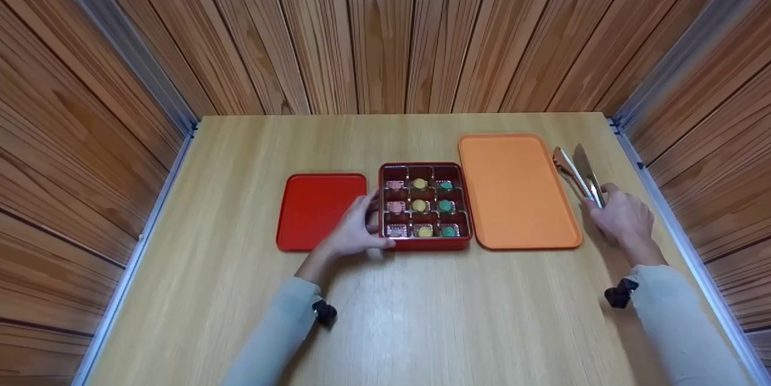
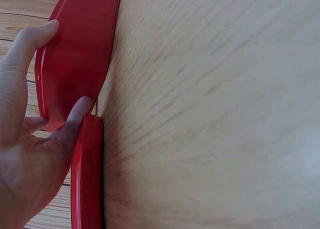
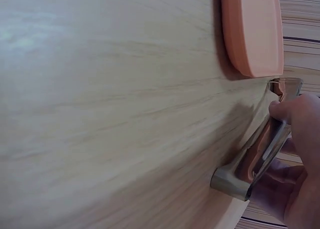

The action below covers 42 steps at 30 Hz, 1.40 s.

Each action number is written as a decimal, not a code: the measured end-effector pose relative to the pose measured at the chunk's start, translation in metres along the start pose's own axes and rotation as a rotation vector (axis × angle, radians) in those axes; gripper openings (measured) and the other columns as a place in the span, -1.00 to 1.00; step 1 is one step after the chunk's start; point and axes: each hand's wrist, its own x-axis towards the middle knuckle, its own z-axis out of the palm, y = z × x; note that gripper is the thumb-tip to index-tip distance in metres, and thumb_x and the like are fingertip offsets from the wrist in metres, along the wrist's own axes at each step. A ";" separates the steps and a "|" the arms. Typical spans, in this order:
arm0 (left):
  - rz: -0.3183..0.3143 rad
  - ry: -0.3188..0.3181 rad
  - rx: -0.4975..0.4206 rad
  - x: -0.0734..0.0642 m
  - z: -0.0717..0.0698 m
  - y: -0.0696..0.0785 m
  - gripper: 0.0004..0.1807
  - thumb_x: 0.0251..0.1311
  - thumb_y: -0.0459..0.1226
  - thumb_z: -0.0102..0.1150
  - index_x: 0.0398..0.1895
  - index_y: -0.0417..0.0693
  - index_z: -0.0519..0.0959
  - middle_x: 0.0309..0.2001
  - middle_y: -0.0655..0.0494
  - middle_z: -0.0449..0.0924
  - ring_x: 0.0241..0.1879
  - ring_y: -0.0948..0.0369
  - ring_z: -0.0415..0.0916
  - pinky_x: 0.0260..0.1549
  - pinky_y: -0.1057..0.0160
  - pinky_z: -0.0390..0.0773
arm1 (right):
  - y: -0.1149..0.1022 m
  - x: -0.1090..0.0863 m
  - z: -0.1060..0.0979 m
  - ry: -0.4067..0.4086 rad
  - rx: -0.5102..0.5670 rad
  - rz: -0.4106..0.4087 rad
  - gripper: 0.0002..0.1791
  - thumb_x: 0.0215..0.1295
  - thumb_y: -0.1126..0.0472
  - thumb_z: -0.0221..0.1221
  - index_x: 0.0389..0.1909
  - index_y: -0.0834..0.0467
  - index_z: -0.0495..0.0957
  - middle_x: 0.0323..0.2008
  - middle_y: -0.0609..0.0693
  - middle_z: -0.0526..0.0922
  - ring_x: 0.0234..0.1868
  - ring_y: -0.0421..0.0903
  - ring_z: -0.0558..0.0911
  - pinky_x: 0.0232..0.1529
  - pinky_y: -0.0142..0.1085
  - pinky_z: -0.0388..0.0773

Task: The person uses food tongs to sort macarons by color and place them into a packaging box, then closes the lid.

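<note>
A red box (image 1: 424,245) with a clear divided insert stands mid-table. Its compartments hold small pink, yellow (image 1: 420,206) and green pieces. My left hand (image 1: 352,229) grips the box's near left corner, thumb on the front wall and fingers along the left side. The left wrist view shows that thumb on the box wall (image 2: 82,54), with the fingers between box and red lid (image 2: 87,174). At the far right, my right hand (image 1: 625,217) holds metal tongs (image 1: 577,172) by the bent end, their tips pointing away and spread apart. In the right wrist view, the tongs (image 3: 264,149) lie between thumb and fingers.
A flat red lid or tray (image 1: 313,205) lies left of the box. An orange tray (image 1: 518,193) sits between the box and the tongs. Wood-panelled walls (image 1: 385,31) and metal rails (image 1: 674,217) border the table (image 1: 421,314).
</note>
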 end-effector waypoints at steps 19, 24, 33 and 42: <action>0.010 0.021 0.016 0.001 0.002 -0.002 0.44 0.00 -0.17 0.80 0.88 -0.07 0.02 0.57 -0.28 0.35 0.61 -0.19 0.34 0.75 -0.30 0.27 | -0.002 -0.003 -0.007 0.015 0.050 0.059 0.08 0.57 -0.48 0.15 0.58 0.42 0.35 -0.51 0.04 0.44 -0.51 0.02 0.47 -0.49 -0.17 0.33; -0.007 0.030 0.032 0.000 0.001 -0.001 0.39 0.06 -0.12 0.79 0.87 -0.06 0.06 0.62 -0.26 0.34 0.66 -0.18 0.31 0.75 -0.34 0.23 | -0.009 -0.001 -0.015 0.087 0.052 0.037 -0.03 0.63 -0.40 0.08 0.55 0.41 0.41 -0.45 0.17 0.60 -0.48 0.06 0.53 -0.49 -0.17 0.35; -0.024 0.041 0.003 0.001 -0.001 0.006 0.21 0.26 -0.06 0.67 0.86 -0.01 0.12 0.66 -0.16 0.31 0.65 -0.14 0.32 0.63 -0.24 0.52 | -0.037 0.005 -0.023 0.164 0.031 -0.085 -0.38 0.64 -0.05 0.14 0.43 0.36 0.53 -0.16 0.42 0.75 -0.45 0.13 0.60 -0.53 -0.21 0.32; -0.022 0.142 0.020 0.004 -0.021 0.014 0.05 0.36 -0.08 0.60 0.81 0.01 0.24 0.69 -0.19 0.31 0.61 -0.16 0.42 0.36 -0.12 0.78 | -0.087 0.013 -0.022 0.221 0.029 -0.244 -0.56 0.61 0.13 0.20 0.30 0.34 0.65 -0.13 0.43 0.76 -0.40 0.19 0.61 -0.54 -0.21 0.32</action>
